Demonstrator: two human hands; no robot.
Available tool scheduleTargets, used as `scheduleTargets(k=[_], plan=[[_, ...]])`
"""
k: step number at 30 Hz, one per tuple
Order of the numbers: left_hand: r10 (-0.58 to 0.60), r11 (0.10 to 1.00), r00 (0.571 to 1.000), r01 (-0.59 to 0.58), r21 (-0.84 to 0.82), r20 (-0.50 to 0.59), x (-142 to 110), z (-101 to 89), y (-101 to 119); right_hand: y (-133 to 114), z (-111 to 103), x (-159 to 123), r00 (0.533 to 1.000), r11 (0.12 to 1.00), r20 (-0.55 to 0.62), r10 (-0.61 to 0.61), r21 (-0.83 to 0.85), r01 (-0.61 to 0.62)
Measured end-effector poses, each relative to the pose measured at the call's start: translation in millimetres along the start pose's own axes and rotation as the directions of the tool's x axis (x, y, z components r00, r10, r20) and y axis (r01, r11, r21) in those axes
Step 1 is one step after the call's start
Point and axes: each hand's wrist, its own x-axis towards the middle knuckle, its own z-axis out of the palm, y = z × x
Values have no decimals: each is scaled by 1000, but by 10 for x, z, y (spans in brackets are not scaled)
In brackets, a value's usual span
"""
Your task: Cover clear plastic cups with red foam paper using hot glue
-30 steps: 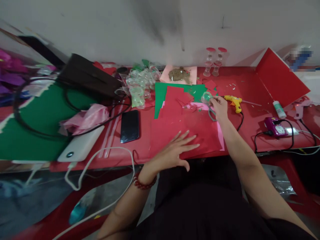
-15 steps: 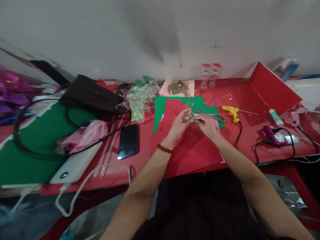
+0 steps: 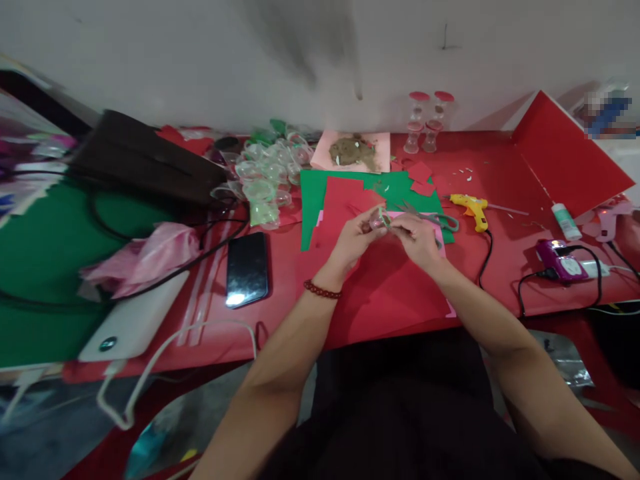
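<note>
Above the red paper sheet (image 3: pixel 385 287), a small clear plastic cup with a green rim (image 3: pixel 382 217) is between my two hands. My left hand (image 3: pixel 353 239), a beaded bracelet at its wrist, is closed around the cup's body. The fingers of my right hand (image 3: pixel 419 239) pinch together at the cup's rim; anything small between them is hidden. Just beyond my right hand, scissors with grey-green handles (image 3: pixel 445 221) lie on a green sheet (image 3: pixel 311 193).
Clear plastic cups (image 3: pixel 267 177) are heaped at the back left, beside brown sandy material (image 3: pixel 350 153) on pink foam. A yellow glue gun (image 3: pixel 470 208), glue bottle (image 3: pixel 567 222) and purple power socket (image 3: pixel 560 261) sit at right. A phone (image 3: pixel 247 270) lies left; cables cross the left side.
The camera view has shifted, so the tabletop appears higher. Both hands stay at the cup, whose green-rimmed opening has turned a little more into view.
</note>
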Motion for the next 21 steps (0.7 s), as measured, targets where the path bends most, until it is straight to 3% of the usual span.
scheduleTargets(k=[4, 8, 13, 15, 19, 21], plan=[[-2, 998, 1000, 3, -69, 24, -1, 14, 11, 15, 16, 52, 996, 984, 22, 87, 151, -89], [-22, 991, 998, 31, -134, 66, -13, 41, 45, -57, -14, 73, 979, 962, 40, 199, 183, -203], [-35, 982, 994, 53, -183, 101, -42, 51, 78, -104, -98, 90, 956, 934, -27, 294, 219, -281], [-33, 977, 994, 55, -208, 104, -51, 45, 87, -99, -158, 109, 941, 935, -85, 327, 177, -309], [-34, 971, 996, 54, -234, 88, -56, 31, 105, -58, -283, 166, 907, 930, -255, 336, -64, -363], [-43, 973, 996, 59, -224, 78, -55, 29, 110, -35, -311, 185, 899, 914, -253, 357, -105, -393]])
